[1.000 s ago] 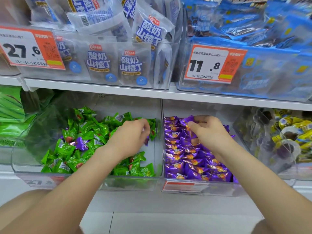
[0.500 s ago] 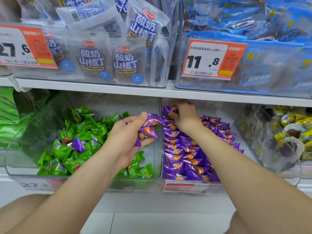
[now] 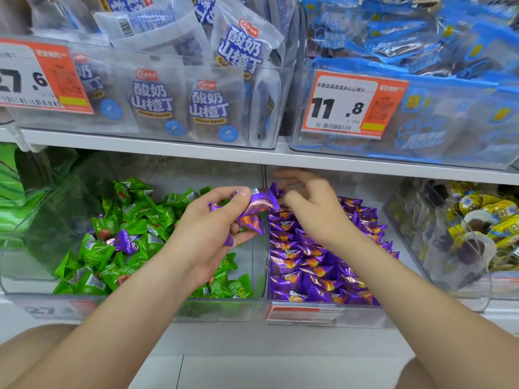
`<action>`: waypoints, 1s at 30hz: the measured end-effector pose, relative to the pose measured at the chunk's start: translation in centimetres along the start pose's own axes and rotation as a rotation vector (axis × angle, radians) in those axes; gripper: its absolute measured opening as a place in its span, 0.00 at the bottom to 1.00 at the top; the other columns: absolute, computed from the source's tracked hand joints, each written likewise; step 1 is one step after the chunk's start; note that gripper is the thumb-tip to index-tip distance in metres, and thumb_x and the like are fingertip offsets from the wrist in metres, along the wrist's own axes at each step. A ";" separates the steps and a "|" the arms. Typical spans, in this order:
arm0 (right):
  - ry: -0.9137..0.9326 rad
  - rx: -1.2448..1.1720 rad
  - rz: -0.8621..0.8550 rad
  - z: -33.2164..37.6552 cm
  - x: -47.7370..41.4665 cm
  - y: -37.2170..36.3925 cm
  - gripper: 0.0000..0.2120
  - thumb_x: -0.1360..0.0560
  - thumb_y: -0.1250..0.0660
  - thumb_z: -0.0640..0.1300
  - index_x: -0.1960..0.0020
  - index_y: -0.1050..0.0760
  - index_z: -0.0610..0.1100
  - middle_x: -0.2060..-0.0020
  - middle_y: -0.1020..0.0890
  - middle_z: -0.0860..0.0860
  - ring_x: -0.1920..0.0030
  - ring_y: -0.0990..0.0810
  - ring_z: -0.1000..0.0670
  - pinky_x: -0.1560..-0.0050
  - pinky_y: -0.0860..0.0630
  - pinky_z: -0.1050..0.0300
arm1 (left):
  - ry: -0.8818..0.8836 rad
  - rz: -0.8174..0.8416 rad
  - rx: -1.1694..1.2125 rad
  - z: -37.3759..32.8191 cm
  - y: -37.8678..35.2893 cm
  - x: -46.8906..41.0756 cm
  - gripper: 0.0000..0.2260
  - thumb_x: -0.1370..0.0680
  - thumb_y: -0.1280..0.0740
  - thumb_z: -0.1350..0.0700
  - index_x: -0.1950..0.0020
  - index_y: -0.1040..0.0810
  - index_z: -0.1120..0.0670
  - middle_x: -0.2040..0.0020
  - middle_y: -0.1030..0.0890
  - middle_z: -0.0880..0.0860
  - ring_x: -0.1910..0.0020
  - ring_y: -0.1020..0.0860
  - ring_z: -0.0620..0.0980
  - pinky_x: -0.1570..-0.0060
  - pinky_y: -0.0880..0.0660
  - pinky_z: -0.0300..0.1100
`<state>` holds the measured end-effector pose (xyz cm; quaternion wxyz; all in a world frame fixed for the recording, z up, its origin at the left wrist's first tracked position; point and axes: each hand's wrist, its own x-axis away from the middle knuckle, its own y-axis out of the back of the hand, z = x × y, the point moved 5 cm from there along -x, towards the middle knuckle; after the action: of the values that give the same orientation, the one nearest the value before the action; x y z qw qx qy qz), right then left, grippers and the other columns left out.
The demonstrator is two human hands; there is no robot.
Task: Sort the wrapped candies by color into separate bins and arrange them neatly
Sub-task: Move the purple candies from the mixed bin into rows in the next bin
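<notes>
Head camera, looking down at a shop shelf (image 3: 196, 154) with two clear bins side by side beneath it. On the left, the green bin (image 3: 219, 310) held a loose heap of green candies (image 3: 134, 220), with one stray purple candy (image 3: 123, 242) lying among them toward the left of the heap. Next to it, the purple bin (image 3: 354, 314) held rows of purple candies (image 3: 309, 265), packed close and overlapping from front to back.

The left hand (image 3: 207, 231) hovered above the wall between the two bins, fingers and thumb curled round a small bunch of purple candies (image 3: 254, 210). The right hand (image 3: 314, 211) was over the back of the purple bin, just beside that bunch. Its fingers were bent and blurred, and whether it pinched a candy or held nothing could not be told.

Farther right stood another clear bin of yellow-wrapped sweets (image 3: 483, 217). Above the shelf, tubs of white pouches (image 3: 210, 108) and blue packets (image 3: 421, 43) carried orange labels, one price tag (image 3: 351, 103) reading 11.8.
</notes>
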<state>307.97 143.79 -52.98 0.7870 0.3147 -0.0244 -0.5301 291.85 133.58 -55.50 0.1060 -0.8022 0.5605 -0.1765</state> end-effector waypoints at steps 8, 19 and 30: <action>0.187 -0.032 0.015 3.6 4.6 0.5 0.12 0.27 0.21 0.42 0.45 0.16 0.52 0.53 0.14 0.54 0.56 0.15 0.46 0.54 0.19 0.47 | -0.108 0.103 -0.148 -0.7 -0.9 1.8 0.10 0.23 0.26 0.55 0.42 0.16 0.55 0.51 0.13 0.62 0.56 0.15 0.54 0.54 0.17 0.44; -0.203 0.082 -0.157 -5.0 0.0 3.1 0.07 0.18 0.31 0.49 0.43 0.21 0.47 0.67 0.15 0.45 0.71 0.17 0.48 0.65 0.17 0.51 | -0.080 -0.084 -0.093 0.5 0.5 -0.6 0.18 0.24 0.24 0.66 0.36 0.23 0.59 0.51 0.15 0.63 0.57 0.15 0.54 0.53 0.16 0.44; -0.041 0.498 0.004 -6.4 -4.9 -0.2 0.11 0.23 0.24 0.52 0.42 0.16 0.52 0.54 0.17 0.54 0.49 0.18 0.48 0.43 0.23 0.57 | -0.106 -0.116 -0.139 0.6 0.9 -1.0 0.08 0.21 0.25 0.59 0.43 0.15 0.53 0.65 0.19 0.47 0.72 0.27 0.41 0.67 0.34 0.40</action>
<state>308.06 150.92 -56.81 0.6855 0.4881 -0.1709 -0.5125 291.01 134.21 -56.54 0.0692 -0.8469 0.5177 -0.1004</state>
